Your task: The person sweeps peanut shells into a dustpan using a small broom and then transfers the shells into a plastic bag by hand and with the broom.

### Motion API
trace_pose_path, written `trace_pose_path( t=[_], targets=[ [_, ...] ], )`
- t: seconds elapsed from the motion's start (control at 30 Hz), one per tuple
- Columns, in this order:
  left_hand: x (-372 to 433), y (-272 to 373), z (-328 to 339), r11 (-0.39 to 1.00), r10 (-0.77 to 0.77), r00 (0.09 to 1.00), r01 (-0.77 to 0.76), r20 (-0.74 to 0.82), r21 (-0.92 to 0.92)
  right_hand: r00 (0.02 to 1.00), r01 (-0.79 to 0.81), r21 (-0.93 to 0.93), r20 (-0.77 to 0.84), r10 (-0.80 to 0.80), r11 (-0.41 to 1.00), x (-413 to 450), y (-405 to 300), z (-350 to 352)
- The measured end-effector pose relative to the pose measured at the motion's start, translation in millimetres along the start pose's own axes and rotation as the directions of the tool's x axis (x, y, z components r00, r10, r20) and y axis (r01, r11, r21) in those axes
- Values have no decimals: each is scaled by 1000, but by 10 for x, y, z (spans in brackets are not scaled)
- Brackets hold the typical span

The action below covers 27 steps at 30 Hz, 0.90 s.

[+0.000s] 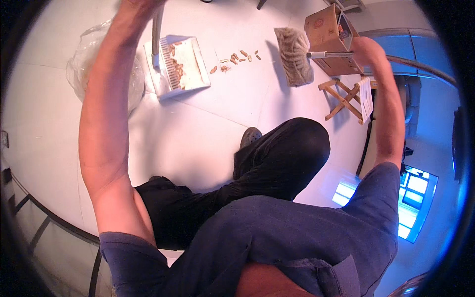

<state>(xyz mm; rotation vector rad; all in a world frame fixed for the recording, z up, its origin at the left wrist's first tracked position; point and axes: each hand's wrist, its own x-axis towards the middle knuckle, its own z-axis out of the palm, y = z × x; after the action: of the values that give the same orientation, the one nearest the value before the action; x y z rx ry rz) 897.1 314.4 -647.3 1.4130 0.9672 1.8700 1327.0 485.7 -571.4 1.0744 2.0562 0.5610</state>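
Note:
At the top edge my left hand (pixel 143 2) is mostly cut off, its fingers hidden; the metal handle (pixel 157 29) of a white dustpan (pixel 195 63) runs up into it. The dustpan rests on the floor, with peanut shells (pixel 178 74) gathered along its comb-like teeth (pixel 167 63). My right hand (pixel 367 52) grips the metal pole (pixel 415 65) of a broom. A wrinkled, translucent cover wraps the broom head (pixel 295 55), which is right of the dustpan. Between broom and dustpan lie several scattered peanut shells (pixel 234 58).
Behind the dustpan, partly hidden by my left arm, is a clear plastic bag (pixel 135 81). A cardboard box (pixel 323 41) and a folding wooden stool (pixel 345 98) stand at right. My shoe (pixel 250 136) is on the tiled floor (pixel 207 148). A dark-framed edge (pixel 55 215) curves along lower left.

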Motion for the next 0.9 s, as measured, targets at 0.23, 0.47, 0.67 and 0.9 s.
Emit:
trace_pose_path(
  t=[0.23, 0.47, 0.67, 0.9],
  targets=[
    [91, 213, 98, 992, 74, 997, -74, 1, 99, 998, -4, 6, -63, 5, 1000, 441, -941, -534],
    [45, 354, 29, 992, 22, 999, -19, -25, 129, 949, 276, 104, -187, -253, 956, -96, -1906, -1692],
    [-30, 288, -72, 999, 9, 1000, -8, -27, 53, 962, 200, 160, -218, -163, 967, -444, -1435, -1894],
    [-86, 343, -94, 999, 12, 996, -9, -88, 35, 934, 45, 217, -356, 36, 975, -942, -591, -1289]
  ],
)
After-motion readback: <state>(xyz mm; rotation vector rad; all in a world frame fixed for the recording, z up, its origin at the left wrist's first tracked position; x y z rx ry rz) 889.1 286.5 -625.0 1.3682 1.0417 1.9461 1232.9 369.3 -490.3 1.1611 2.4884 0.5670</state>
